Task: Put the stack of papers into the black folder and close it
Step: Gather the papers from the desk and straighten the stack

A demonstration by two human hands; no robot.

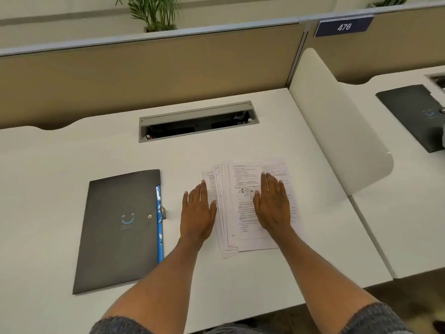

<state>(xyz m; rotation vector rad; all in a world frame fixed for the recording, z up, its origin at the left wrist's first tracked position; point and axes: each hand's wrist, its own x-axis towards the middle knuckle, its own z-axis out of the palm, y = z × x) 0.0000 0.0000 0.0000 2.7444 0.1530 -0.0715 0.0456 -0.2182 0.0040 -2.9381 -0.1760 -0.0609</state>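
A black folder (118, 227) lies shut on the white desk at the left, with a blue smile logo, a snap button and a blue inner edge along its right side. To its right lies a fanned stack of printed papers (240, 213). My left hand (198, 214) rests flat at the stack's left edge, fingers together and pointing away. My right hand (273, 206) lies flat on top of the stack's right half. Neither hand holds anything.
A grey cable tray opening (198, 121) is set into the desk (72, 150) behind the papers. A beige partition wall runs along the back. A white side divider (337, 131) stands at the right, with a second black folder (419, 114) on the neighbouring desk.
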